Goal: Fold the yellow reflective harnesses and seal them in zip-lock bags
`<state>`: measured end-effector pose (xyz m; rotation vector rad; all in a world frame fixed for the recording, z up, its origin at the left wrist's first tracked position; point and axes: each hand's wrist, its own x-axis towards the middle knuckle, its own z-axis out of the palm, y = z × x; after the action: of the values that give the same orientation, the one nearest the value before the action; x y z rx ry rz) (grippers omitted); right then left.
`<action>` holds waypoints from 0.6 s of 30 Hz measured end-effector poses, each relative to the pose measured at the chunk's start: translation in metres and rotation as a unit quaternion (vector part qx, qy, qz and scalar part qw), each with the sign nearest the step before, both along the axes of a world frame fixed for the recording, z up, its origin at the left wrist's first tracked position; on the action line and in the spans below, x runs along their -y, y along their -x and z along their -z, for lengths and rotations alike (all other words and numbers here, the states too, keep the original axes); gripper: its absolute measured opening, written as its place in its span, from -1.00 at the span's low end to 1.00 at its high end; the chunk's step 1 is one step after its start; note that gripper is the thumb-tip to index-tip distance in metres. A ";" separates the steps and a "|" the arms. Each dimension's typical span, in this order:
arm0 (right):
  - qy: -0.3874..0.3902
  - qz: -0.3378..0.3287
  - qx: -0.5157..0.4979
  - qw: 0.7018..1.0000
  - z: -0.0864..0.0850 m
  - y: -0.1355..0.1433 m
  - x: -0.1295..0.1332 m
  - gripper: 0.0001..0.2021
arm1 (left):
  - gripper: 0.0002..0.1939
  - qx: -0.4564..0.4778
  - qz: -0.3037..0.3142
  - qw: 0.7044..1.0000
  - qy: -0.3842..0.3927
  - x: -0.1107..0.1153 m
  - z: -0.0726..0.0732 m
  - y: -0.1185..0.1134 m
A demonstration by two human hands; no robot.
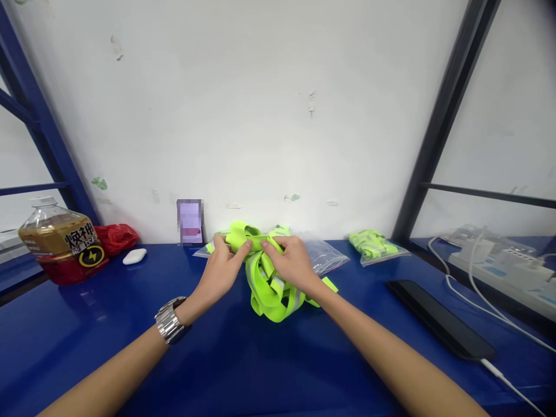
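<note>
A tangled bundle of neon yellow reflective straps (271, 295) hangs in loops between my hands over the blue table. My left hand (223, 263) pinches a strap on the left, thumb pointing right. From the right, my right hand (291, 260) pinches the same bright strap, its thumb close to the other thumb. Behind my hands lies a clear plastic bag (325, 256), partly hidden by the straps and my right hand. A second clear bag (374, 246) with folded neon straps inside rests by the wall to the right.
On the blue table (208, 365), a large bottle (65, 240), red bag (116, 237) and white case (134, 256) stand left. A phone (190, 223) leans on the wall. At right are a black phone (441, 318), cables and power strips (508, 263).
</note>
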<state>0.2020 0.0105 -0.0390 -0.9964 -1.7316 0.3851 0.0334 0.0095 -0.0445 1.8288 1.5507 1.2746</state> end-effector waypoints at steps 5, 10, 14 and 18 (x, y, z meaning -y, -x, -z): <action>0.087 -0.077 -0.059 0.991 0.005 -0.012 -0.010 -0.80 | -0.83 -0.078 -0.030 0.994 -0.067 -0.018 0.003 0.008; 0.110 -0.018 -0.142 0.983 0.006 -0.033 -0.027 -0.86 | -0.88 0.246 0.087 0.965 -0.029 -0.024 -0.002 0.014; 0.120 -0.003 -0.226 0.967 0.003 -0.045 -0.033 -0.88 | -0.94 0.314 0.086 0.943 0.068 -0.024 -0.010 0.022; 0.118 0.008 -0.317 0.941 0.000 -0.053 -0.038 -0.92 | -0.91 0.256 0.058 0.957 0.124 -0.028 -0.010 0.032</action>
<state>0.2550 0.0489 -0.0386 -0.9189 -1.1061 0.8214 0.0018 0.0371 -0.0348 1.2794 1.2313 1.2983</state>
